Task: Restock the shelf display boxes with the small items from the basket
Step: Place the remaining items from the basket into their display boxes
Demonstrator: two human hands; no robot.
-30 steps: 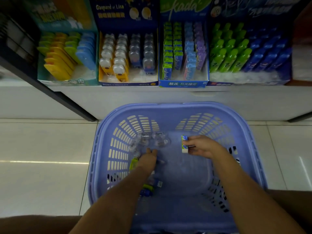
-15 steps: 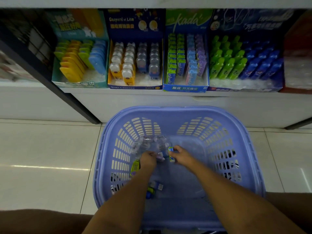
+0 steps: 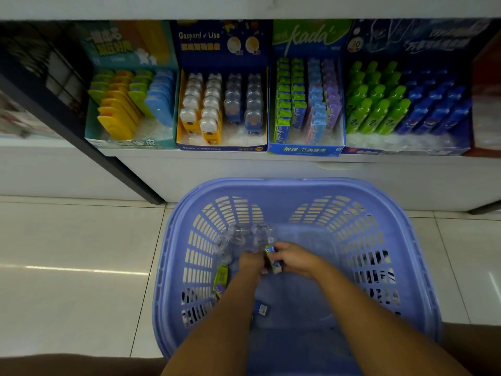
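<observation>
The purple basket (image 3: 401,213) sits on the tiled floor (image 3: 76,240) below 4 shelf display boxes (image 3: 305,104). Inside it, near its far wall, the right hand (image 3: 294,257) grips a small green-and-blue box (image 3: 273,260); the left hand (image 3: 250,264) touches it, its grip unclear.

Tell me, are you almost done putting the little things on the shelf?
Not quite. The four display boxes look mostly stocked. Both hands, left hand and right hand, are down in the basket, holding a small green-and-blue box. A green packet and a blue item are still waiting.
</observation>
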